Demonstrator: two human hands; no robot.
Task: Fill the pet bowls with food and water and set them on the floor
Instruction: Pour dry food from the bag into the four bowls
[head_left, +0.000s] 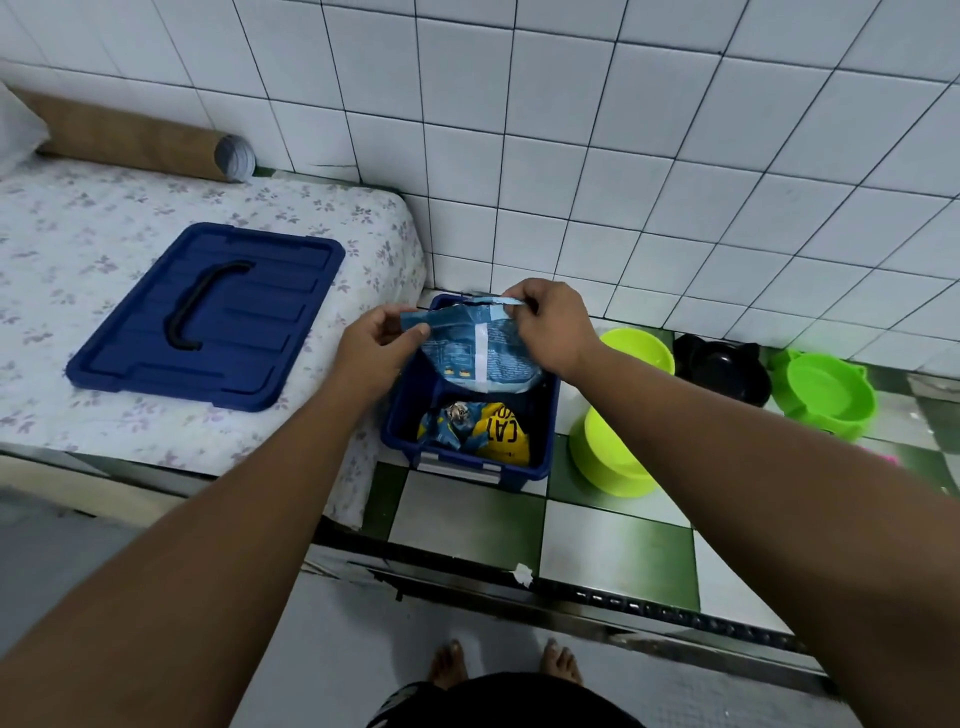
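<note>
A light blue pet food bag (480, 353) is held above an open dark blue storage bin (543, 415) on the floor. My left hand (371, 345) pinches the bag's top left corner and my right hand (553, 325) pinches its top right edge. Inside the bin lies a yellow and blue cat food bag (488, 428). To the right of the bin stand two lime green bowls (636, 351) (608, 452), a black cat-eared bowl (724, 371) and a green cat-eared bowl (826, 392).
The bin's blue lid (208, 317) lies on a floral mattress (78, 223) at the left, with a brown cardboard tube (135, 140) against the white tiled wall (571, 156). The floor (613, 540) is green and white checkered, with a metal threshold strip (597, 597) near my feet.
</note>
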